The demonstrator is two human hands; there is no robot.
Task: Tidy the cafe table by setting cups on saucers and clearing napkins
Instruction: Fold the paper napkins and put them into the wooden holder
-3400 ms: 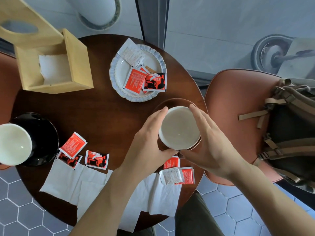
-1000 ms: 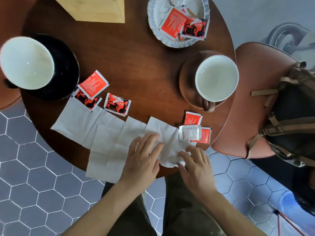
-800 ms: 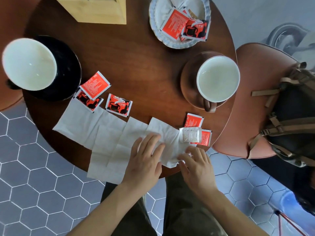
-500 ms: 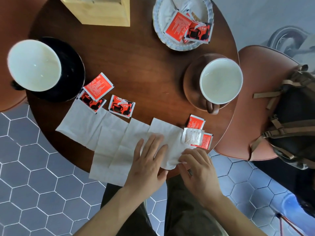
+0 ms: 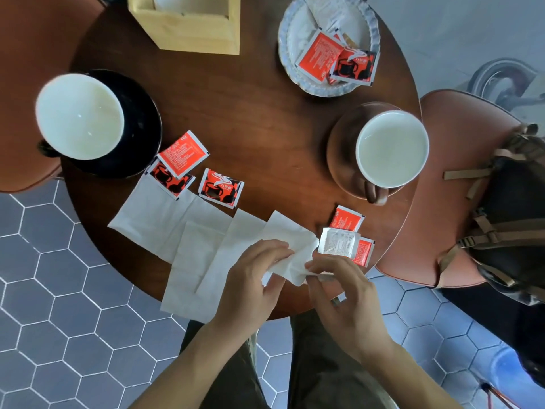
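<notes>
Both hands crumple one napkin at the table's near edge.
Left hand [image 5: 250, 287] and right hand [image 5: 342, 293] pinch the napkin [image 5: 292, 255], by the table [image 5: 259, 119] rim. Each cup [image 5: 392, 147] sits on a saucer [image 5: 343, 143]; the plate [image 5: 298, 33] holds sachets [image 5: 320, 56].

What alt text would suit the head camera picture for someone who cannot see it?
Both hands, left hand and right hand, gather a white napkin at the near edge of a round wooden table. Two cups sit on saucers.
</notes>
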